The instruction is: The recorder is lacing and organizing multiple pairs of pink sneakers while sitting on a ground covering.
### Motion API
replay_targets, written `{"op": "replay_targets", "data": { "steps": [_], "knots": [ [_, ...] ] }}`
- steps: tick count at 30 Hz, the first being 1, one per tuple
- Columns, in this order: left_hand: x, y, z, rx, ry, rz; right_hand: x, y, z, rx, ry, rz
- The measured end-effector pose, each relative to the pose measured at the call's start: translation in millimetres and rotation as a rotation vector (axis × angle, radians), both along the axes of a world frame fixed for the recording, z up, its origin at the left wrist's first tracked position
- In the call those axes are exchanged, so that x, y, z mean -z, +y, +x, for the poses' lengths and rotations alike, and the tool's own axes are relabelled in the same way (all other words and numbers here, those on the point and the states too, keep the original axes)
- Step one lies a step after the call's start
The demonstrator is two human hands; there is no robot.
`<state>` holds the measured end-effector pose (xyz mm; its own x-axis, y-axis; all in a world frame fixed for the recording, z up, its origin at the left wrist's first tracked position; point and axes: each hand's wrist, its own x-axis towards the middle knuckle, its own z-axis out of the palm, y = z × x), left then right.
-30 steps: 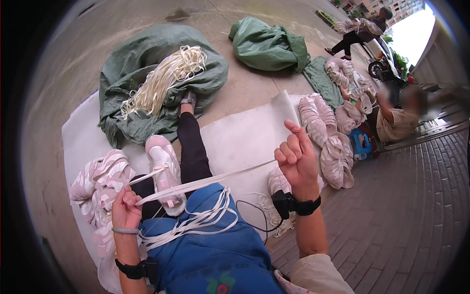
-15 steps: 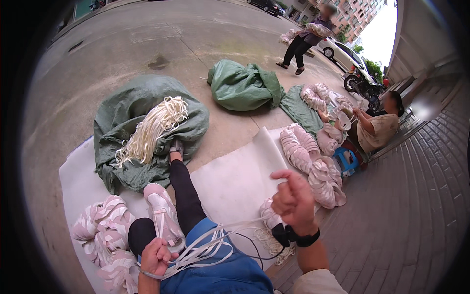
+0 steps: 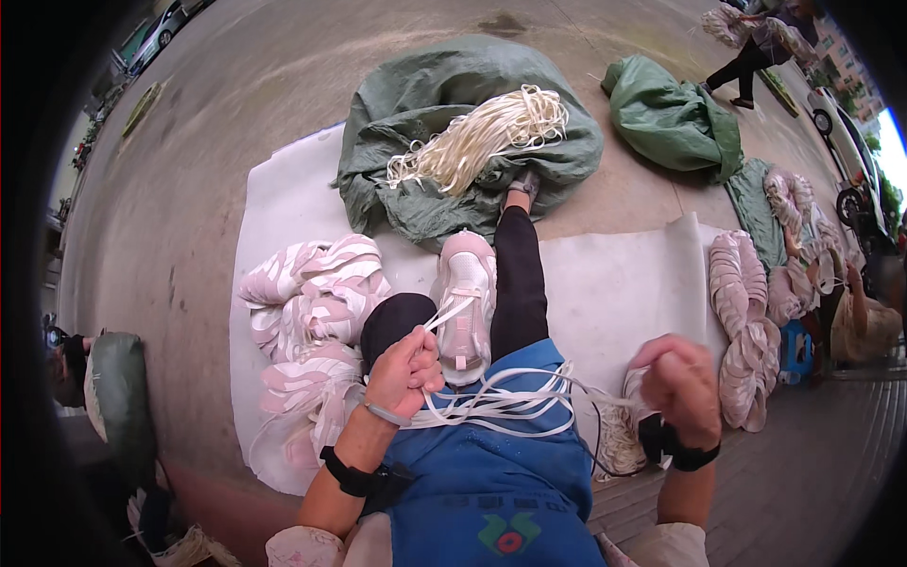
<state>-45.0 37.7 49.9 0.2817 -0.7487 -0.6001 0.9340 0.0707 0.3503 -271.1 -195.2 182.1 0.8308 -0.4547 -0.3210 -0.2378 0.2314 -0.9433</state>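
Observation:
A pink and white sneaker (image 3: 465, 331) rests between my legs with its toe pointing away. My left hand (image 3: 408, 370) is closed on a white shoelace (image 3: 452, 312) that runs up onto the sneaker. More white laces (image 3: 501, 404) lie in loose loops over the blue apron (image 3: 472, 472) on my lap. Off to the right, my right hand (image 3: 682, 383) is raised with its fingers curled and somewhat blurred. A lace strand stretches from my lap toward that hand, but whether its fingers grip the strand is hidden.
Bundled pink and white shoe pieces (image 3: 316, 302) lie left on a white sheet (image 3: 614, 274); more bundles (image 3: 742, 331) stand right. Ahead, cream laces (image 3: 491, 137) lie on a green sack (image 3: 406, 104). A second sack (image 3: 671, 118) and a walking person (image 3: 765, 47) are farther right. Another person (image 3: 864, 326) sits at right.
My view has swung left, so the scene sits farther right in the picture. The right hand's pointing finger has curled in. My left hand still holds the lace by the sneaker.

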Motion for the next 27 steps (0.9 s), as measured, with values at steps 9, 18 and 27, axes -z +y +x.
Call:
{"op": "replay_targets", "data": {
  "steps": [9,18,27],
  "knots": [
    [-0.7,21.8,-11.5,0.201,-0.079,0.149,90.6,56.4,94.0,-0.516,-0.078,-0.659],
    [8.4,12.7,-33.4,0.500,-0.264,0.215,138.3,73.3,138.6,-0.340,0.300,-0.271],
    [14.4,8.0,-38.8,0.683,-0.559,0.241,175.4,77.7,137.7,-0.317,0.245,-0.127]
  ]
}}
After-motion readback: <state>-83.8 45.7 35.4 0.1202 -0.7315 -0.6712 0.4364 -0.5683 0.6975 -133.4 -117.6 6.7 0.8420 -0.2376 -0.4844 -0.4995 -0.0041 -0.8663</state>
